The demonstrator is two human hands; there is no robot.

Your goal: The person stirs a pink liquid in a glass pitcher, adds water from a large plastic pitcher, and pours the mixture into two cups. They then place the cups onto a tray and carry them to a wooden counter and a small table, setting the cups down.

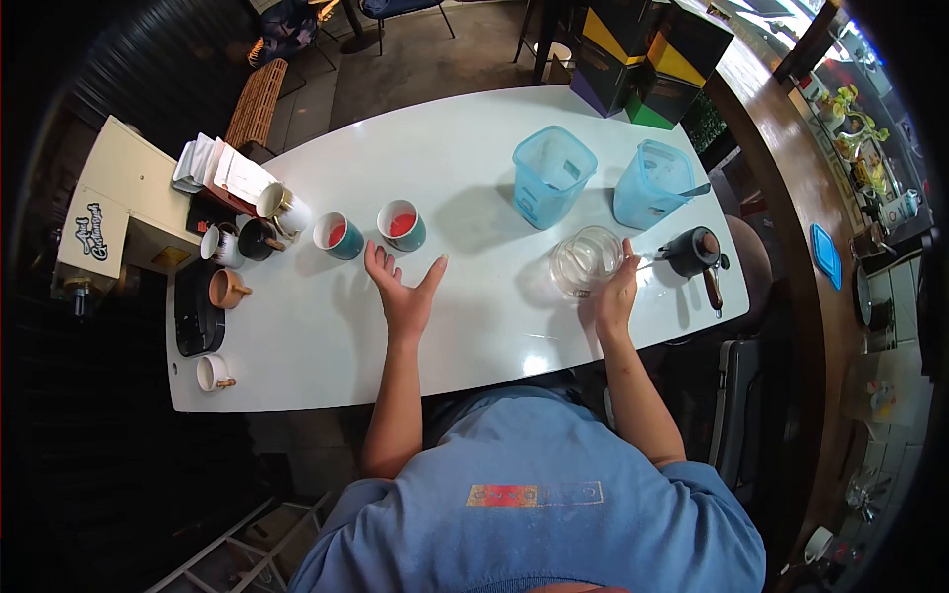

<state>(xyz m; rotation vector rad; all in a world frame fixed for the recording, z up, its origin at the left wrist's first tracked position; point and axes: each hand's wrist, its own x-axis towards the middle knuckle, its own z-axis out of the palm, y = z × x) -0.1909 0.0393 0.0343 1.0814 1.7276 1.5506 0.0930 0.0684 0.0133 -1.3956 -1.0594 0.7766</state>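
My left hand hovers above the white table with its fingers and thumb spread, holding nothing. Just beyond its fingertips stands a teal cup with red inside; a second teal cup, also red inside, is to its left. My right hand is wrapped around the right side of a clear glass jug, its fingers partly hidden. The jug looks empty. Right of that hand is a dark pot with a brown handle. Two translucent blue plastic pitchers stand beyond the jug.
Several mugs and a black tray line the table's left end, beside a cream machine. Black boxes stand at the far right edge. A wooden counter runs along the right.
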